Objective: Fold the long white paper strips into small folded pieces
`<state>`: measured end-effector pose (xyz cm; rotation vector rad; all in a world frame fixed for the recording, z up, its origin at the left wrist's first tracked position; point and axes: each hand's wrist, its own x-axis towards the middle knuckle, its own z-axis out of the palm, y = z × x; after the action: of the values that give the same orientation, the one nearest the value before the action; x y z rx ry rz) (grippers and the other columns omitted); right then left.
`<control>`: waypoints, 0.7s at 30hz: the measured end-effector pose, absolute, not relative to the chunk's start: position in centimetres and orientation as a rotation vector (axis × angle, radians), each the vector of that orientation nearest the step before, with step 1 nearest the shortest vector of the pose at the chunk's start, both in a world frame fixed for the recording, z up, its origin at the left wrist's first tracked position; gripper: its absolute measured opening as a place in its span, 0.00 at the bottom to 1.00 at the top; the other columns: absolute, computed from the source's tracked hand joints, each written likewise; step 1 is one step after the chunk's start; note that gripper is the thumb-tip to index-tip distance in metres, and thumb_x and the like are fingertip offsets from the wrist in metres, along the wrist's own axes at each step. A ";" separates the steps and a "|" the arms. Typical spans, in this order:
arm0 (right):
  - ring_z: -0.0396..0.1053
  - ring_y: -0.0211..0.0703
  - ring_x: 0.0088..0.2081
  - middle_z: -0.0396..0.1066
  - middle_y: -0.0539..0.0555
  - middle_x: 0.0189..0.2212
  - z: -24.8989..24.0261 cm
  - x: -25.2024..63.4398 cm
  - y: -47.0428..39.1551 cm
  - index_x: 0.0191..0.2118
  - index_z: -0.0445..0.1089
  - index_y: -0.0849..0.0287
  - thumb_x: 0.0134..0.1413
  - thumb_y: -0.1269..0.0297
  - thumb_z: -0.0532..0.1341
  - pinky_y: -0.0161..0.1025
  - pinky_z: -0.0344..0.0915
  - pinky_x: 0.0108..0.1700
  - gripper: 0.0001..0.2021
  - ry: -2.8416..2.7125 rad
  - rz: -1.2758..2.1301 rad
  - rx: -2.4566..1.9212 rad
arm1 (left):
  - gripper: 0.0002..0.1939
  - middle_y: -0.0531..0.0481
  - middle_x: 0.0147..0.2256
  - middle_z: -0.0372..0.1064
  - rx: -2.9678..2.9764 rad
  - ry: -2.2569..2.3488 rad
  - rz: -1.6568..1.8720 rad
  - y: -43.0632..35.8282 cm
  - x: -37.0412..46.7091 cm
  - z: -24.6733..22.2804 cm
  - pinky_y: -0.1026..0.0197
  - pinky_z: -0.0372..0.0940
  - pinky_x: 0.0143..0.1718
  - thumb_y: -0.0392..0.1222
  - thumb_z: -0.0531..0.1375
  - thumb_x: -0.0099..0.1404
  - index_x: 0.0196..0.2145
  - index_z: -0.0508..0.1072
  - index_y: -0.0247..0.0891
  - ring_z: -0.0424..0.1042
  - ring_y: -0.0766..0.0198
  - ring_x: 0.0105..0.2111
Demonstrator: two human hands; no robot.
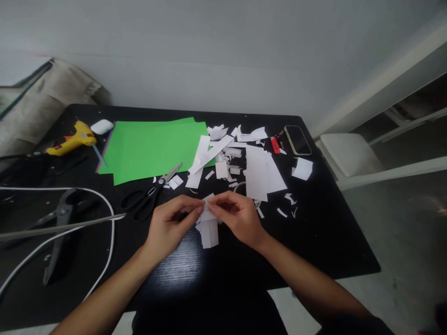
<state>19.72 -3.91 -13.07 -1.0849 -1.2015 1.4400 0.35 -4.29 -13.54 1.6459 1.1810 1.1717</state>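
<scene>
Over the black counter (244,263), the left fingers (192,203) and right fingers (226,197) pinch the white paper piece (210,234), which pokes out just below them, so a soft, even squeeze should stop it bending.

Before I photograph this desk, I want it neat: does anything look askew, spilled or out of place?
The green sheets are stacked askew, corners not lined up, and white paper scraps lie loosely strewn beside them. No spill shows.
</scene>
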 end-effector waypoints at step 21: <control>0.75 0.39 0.33 0.78 0.49 0.31 -13.0 20.2 -3.0 0.34 0.78 0.56 0.49 0.62 0.74 0.38 0.73 0.39 0.08 -1.106 1.463 -1.217 | 0.17 0.53 0.34 0.76 1.526 1.110 0.971 -4.1 0.5 -14.1 0.63 0.74 0.37 0.41 0.67 0.68 0.53 0.73 0.43 0.76 0.65 0.33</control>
<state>20.20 -3.05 -12.97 -1.2165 -1.1058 1.4634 0.51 -4.05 -14.14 1.5259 1.1103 0.9711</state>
